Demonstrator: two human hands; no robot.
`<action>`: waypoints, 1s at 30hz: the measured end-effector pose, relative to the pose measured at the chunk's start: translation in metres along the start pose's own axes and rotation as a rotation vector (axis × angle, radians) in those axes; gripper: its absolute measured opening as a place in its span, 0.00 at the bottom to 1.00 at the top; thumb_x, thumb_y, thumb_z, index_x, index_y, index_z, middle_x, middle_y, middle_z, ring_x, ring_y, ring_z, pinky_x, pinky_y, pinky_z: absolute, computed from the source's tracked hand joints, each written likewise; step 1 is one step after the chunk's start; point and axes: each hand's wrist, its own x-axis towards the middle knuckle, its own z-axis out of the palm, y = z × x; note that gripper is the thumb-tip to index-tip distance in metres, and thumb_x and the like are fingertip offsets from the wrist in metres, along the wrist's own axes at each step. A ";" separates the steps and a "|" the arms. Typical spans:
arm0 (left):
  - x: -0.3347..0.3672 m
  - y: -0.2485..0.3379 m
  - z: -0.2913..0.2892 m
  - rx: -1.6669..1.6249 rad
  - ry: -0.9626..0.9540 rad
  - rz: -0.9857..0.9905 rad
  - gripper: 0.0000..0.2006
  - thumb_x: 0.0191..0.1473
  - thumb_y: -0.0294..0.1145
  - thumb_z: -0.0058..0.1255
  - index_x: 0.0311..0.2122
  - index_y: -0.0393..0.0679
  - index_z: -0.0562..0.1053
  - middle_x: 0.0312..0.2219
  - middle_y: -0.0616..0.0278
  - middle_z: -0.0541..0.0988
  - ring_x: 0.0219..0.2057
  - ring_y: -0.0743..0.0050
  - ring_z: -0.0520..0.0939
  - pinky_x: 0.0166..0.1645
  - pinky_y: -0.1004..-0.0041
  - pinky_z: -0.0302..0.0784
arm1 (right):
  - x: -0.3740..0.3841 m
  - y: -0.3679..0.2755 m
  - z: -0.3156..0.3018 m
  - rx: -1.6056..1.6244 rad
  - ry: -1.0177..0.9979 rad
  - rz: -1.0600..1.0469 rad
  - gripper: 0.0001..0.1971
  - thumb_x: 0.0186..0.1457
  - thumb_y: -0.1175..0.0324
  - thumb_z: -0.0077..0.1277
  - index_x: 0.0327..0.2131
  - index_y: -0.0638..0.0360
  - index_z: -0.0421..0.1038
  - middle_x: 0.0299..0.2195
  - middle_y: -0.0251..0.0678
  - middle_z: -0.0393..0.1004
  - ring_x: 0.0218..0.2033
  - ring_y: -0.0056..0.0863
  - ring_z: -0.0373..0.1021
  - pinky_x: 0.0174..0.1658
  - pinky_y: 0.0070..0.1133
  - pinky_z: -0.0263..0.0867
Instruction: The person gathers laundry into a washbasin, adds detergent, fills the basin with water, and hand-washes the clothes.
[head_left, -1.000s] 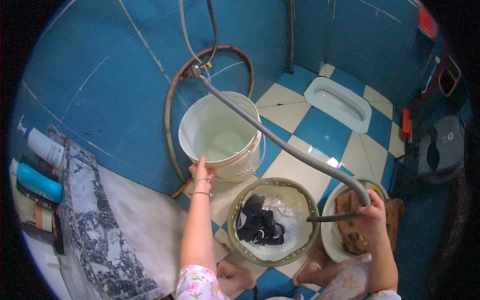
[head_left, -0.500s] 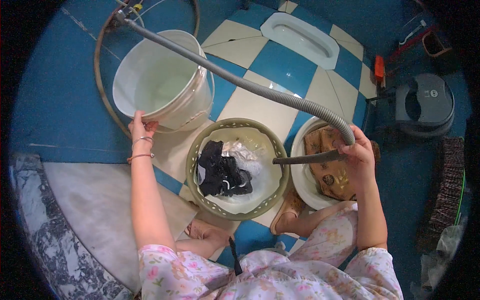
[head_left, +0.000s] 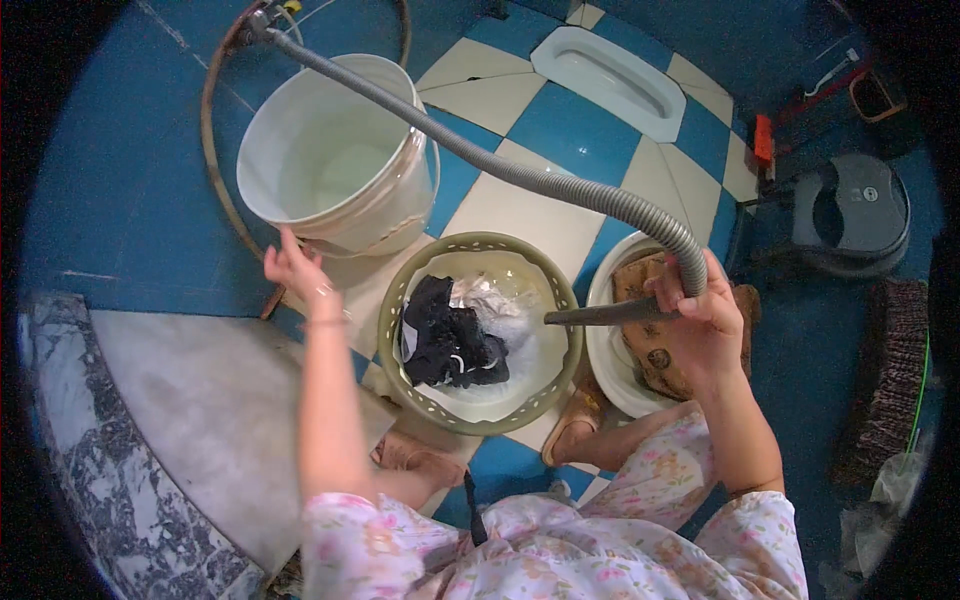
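My right hand (head_left: pixel 712 308) is wrapped round the end of a grey corrugated hose (head_left: pixel 520 175). The hose's dark tube-shaped tip (head_left: pixel 600 314) points left over a round olive basin (head_left: pixel 398 385) with a pierced rim. Inside the basin lie a black garment (head_left: pixel 450 335) and a whitish cloth (head_left: pixel 488 298) in cloudy, sudsy water. My left hand (head_left: pixel 296 270), slightly blurred, is raised just below the near rim of a large white bucket (head_left: pixel 395 215). Its fingers are apart and hold nothing. The bucket contains water.
A white basin (head_left: pixel 605 350) with a folded brown patterned cloth (head_left: pixel 655 350) stands to the right. Farther off are a squat toilet (head_left: pixel 610 80), a grey lidded bin (head_left: pixel 850 215) and an orange-headed brush (head_left: pixel 763 140). A marble ledge (head_left: pixel 75 420) curves along the left.
My left hand has let go of the bucket's rim and drawn slightly right, its fingers spreading. My right hand still grips the hose, its tip over the basin as before.
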 end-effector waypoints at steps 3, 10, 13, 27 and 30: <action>-0.038 -0.094 -0.068 0.432 -0.296 0.345 0.24 0.52 0.41 0.43 0.49 0.35 0.57 0.43 0.51 0.64 0.45 0.60 0.65 0.51 0.64 0.59 | 0.002 0.005 0.036 0.081 -0.067 0.000 0.23 0.30 0.77 0.47 0.39 0.61 0.63 0.33 0.30 0.65 0.23 0.19 0.57 0.40 0.18 0.55; -0.148 -0.232 -0.146 1.265 -0.910 0.477 0.27 0.47 0.45 0.46 0.47 0.35 0.63 0.48 0.38 0.61 0.49 0.42 0.62 0.53 0.61 0.57 | -0.016 0.015 0.056 0.138 -0.074 -0.014 0.28 0.26 0.77 0.47 0.41 0.59 0.62 0.31 0.33 0.66 0.21 0.21 0.59 0.43 0.23 0.56; -0.182 -0.222 -0.104 1.246 -1.467 0.132 0.31 0.47 0.51 0.43 0.51 0.37 0.61 0.53 0.46 0.58 0.51 0.44 0.61 0.54 0.64 0.58 | -0.011 0.013 0.031 0.058 -0.159 -0.019 0.29 0.25 0.77 0.47 0.41 0.60 0.62 0.30 0.33 0.66 0.20 0.21 0.60 0.46 0.26 0.56; -0.107 -0.260 -0.074 0.977 -0.776 -0.208 0.51 0.20 0.44 0.68 0.52 0.34 0.56 0.47 0.45 0.66 0.46 0.57 0.70 0.51 0.69 0.63 | -0.017 0.015 0.018 0.033 -0.211 -0.034 0.30 0.23 0.75 0.50 0.41 0.60 0.63 0.22 0.36 0.66 0.16 0.21 0.59 0.40 0.23 0.60; -0.081 -0.263 -0.086 0.856 -0.814 -0.323 0.22 0.25 0.33 0.66 0.32 0.40 0.74 0.28 0.62 0.78 0.29 0.69 0.78 0.37 0.72 0.71 | -0.017 0.014 0.028 0.047 -0.090 -0.019 0.30 0.23 0.75 0.51 0.41 0.61 0.63 0.22 0.36 0.67 0.17 0.21 0.59 0.40 0.23 0.59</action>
